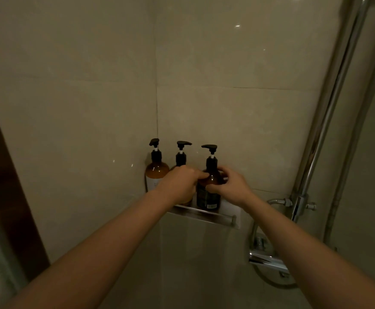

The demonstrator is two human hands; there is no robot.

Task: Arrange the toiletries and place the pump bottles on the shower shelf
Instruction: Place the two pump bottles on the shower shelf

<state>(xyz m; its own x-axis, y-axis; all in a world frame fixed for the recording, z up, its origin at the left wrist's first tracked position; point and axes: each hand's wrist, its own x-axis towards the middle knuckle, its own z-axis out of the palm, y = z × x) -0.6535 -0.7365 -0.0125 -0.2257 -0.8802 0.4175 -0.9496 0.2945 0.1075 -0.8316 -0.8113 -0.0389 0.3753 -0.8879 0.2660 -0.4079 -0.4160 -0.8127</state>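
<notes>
Three amber pump bottles with black pumps stand in a row on a metal shower shelf (206, 214) in the tiled corner. The left bottle (156, 170) stands free against the wall. My left hand (178, 185) covers most of the middle bottle (181, 157), and its fingertips touch the right bottle (210, 192) at the shoulder. My right hand (231, 186) holds the right bottle from its right side, thumb in front. That bottle stands upright on the shelf with its label facing me.
A chrome shower riser pipe (329, 121) runs up the right side. A hose fitting (298, 202) and the mixer valve (269, 259) sit below and right of the shelf. A dark door frame (6, 186) borders the left.
</notes>
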